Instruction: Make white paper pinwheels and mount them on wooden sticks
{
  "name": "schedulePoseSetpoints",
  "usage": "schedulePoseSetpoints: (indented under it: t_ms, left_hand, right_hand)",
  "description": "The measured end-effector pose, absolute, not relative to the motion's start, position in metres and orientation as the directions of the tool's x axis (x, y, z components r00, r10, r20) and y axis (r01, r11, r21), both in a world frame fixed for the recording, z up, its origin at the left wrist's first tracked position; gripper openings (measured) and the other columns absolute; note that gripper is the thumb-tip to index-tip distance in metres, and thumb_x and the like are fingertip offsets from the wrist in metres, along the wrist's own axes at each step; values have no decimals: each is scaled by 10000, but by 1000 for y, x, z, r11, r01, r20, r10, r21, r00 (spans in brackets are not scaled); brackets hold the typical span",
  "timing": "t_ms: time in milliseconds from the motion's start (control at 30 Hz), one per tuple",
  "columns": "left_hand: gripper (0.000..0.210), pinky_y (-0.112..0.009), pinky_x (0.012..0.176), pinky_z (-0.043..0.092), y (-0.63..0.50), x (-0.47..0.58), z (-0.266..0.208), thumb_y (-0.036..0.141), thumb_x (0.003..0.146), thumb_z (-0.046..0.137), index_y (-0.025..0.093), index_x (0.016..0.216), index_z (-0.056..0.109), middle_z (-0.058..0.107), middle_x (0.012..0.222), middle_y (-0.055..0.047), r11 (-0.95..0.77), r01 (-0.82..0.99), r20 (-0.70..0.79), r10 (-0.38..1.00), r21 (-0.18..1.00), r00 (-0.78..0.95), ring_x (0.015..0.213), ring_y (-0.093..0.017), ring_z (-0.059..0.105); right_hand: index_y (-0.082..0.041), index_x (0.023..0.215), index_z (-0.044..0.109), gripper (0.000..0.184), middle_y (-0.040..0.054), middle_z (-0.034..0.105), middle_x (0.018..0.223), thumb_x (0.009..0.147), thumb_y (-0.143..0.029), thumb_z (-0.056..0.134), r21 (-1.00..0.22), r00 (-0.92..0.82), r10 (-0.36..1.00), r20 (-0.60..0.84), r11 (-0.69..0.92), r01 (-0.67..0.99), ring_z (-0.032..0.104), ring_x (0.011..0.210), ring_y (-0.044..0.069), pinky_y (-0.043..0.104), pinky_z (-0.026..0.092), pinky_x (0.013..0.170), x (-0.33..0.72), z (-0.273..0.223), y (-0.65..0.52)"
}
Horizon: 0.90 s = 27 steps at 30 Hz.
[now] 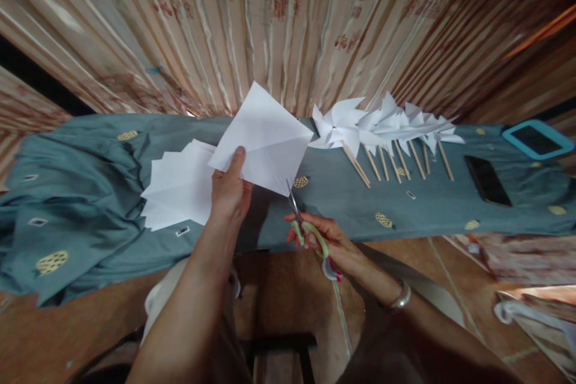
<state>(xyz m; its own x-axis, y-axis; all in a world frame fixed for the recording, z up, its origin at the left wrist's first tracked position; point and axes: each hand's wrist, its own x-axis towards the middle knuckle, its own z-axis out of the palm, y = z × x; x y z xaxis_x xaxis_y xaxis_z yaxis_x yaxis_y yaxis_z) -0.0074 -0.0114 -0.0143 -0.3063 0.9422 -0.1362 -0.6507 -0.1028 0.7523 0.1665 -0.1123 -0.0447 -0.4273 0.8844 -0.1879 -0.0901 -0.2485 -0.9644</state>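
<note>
My left hand (pixel 231 189) pinches a square white sheet of paper (pixel 265 132) near its left corner, thumb on top. Faint creases cross the sheet, which is held up over the table. In my right hand (pixel 326 237) is a pair of scissors (pixel 310 234) with green handles. Their blades are slightly parted at the paper's lower corner; whether they have cut into it I cannot tell. Beneath and left of my left hand lies a fanned stack of white paper (pixel 177 186). Several white paper pinwheels (pixel 342 123) on wooden sticks lie in a row to the right.
A blue-green cloth with pineapple prints (pixel 270 231) covers the long narrow table. At its right end lie a black phone (pixel 487 181) and a blue-framed tablet (pixel 537 139). Behind the table hangs a patterned curtain (pixel 288 30). Below is a tiled floor (pixel 360 312).
</note>
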Motion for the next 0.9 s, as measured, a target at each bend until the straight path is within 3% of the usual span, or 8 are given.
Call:
schedulePoseSetpoints:
  t_ms: [233, 367, 567, 900]
  left_hand:
    - [159, -371, 927, 561, -13, -7, -13, 172, 811, 658, 242, 946, 707, 728, 1098, -33, -65, -632, -165, 940, 772, -298, 1142, -231, 628]
    - [169, -349, 937, 554, -13, -7, -12, 162, 810, 655, 201, 970, 696, 739, 1067, -49, -67, -637, -181, 931, 768, -317, 1145, -224, 626]
    - [141, -413, 979, 522, -13, -5, -10, 120, 811, 638, 149, 938, 692, 735, 1058, -102, -93, -683, -180, 931, 724, -318, 1096, -243, 654]
    - [89, -359, 960, 526, -12, -6, -13, 138, 779, 688, 162, 864, 702, 753, 967, -91, -93, -682, -184, 928, 725, -323, 1056, -228, 676]
  right_hand:
    - [-190, 1166, 626, 539, 37, 674, 877, 784, -570, 663, -969, -409, 899, -155, -218, -113, 588, 728, 124, 269, 488, 705, 162, -48, -108]
    - [-187, 1166, 624, 540, 42, 676, 887, 779, -560, 675, -968, -417, 894, -166, -229, -105, 590, 737, 126, 275, 485, 725, 161, -48, -107]
    - [-192, 1145, 634, 561, 28, 674, 867, 753, -592, 682, -964, -395, 902, -172, -237, -122, 577, 714, 116, 263, 472, 692, 159, -44, -105]
    - [-195, 1124, 643, 542, 34, 688, 854, 760, -596, 676, -966, -371, 912, -175, -231, -113, 586, 701, 121, 269, 483, 678, 156, -46, -104]
